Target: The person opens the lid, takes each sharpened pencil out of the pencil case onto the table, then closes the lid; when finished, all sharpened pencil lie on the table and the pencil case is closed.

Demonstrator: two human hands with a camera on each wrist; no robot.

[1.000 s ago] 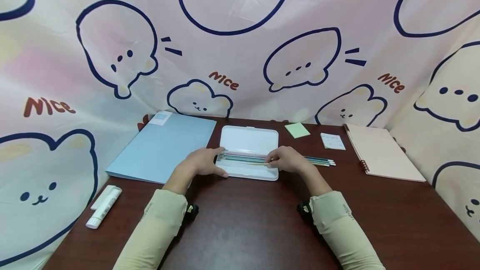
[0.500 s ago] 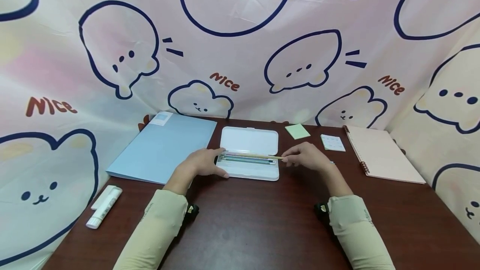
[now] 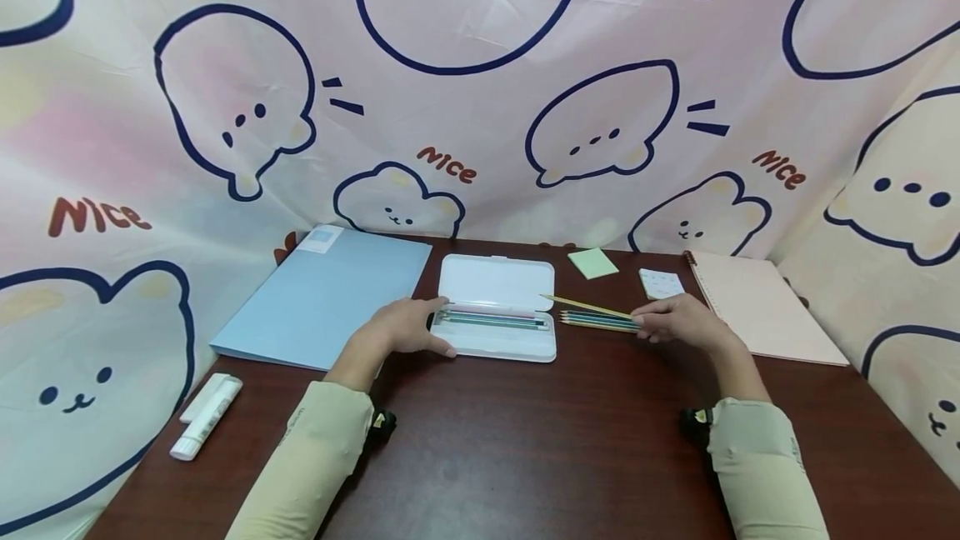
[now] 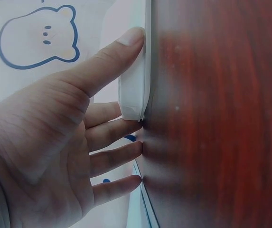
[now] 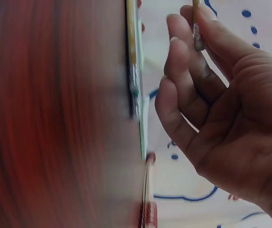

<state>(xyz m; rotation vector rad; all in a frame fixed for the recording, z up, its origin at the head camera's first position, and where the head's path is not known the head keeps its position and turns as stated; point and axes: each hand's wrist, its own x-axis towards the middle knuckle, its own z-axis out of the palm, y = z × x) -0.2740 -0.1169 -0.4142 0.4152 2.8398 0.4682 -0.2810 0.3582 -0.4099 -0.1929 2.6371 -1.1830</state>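
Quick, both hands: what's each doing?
Left hand: open, fingers resting against the pencil case.
Right hand: pinching a yellow pencil.

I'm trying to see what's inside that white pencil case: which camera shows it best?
The head view: the open pencil case lies whole on the table, pencils in its tray, the left hand at its end. The left wrist view shows only one white corner under the thumb. In the right wrist view I cannot make it out.

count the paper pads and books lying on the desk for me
4: a blue folder far left, a green sticky pad behind the pencil case, a white note pad beside it, a spiral notebook far right.
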